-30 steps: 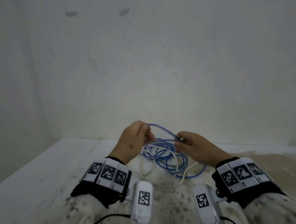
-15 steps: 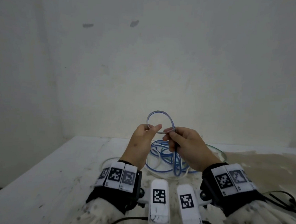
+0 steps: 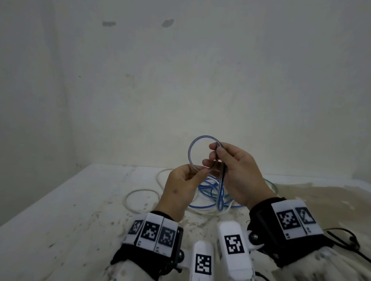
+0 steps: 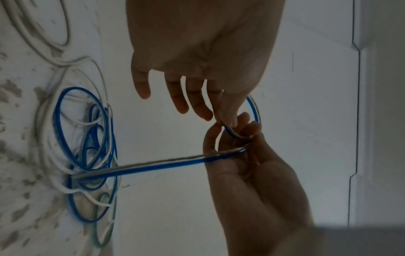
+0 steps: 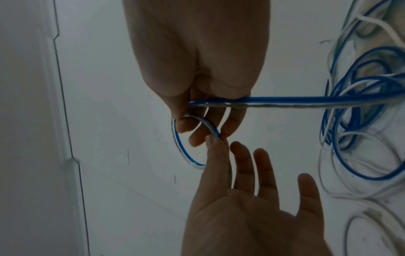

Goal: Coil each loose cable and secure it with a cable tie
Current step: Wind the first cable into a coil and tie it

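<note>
Head view: blue cable (image 3: 203,151) loop now higher & rounder than 0.5 s ago. Right hand (image 3: 235,172) pinches its crossing, left hand (image 3: 180,186) pinches the bottom; rest piled mid-table (image 3: 67,209).

L wrist: first coil formed.

R wrist: tail runs to pile.

The cable (image 3: 203,139) you hold up as a loop is bright blue with a clear, silvery stripe along it. On the table (image 3: 72,203), which is white with brown and grey speckles, the tangle (image 3: 211,196) beneath that loop mixes blue strands with white ones and one pale green strand. Left of the tangle lies a white cable (image 3: 142,191) in a ring. Your wrist bands (image 3: 290,229) are black, carrying white tags printed with black square codes. Your sleeves (image 3: 334,277) are white with dark flecks. Beyond the table the wall (image 3: 184,75) is greyish white, marked with two grey smudges.
</note>
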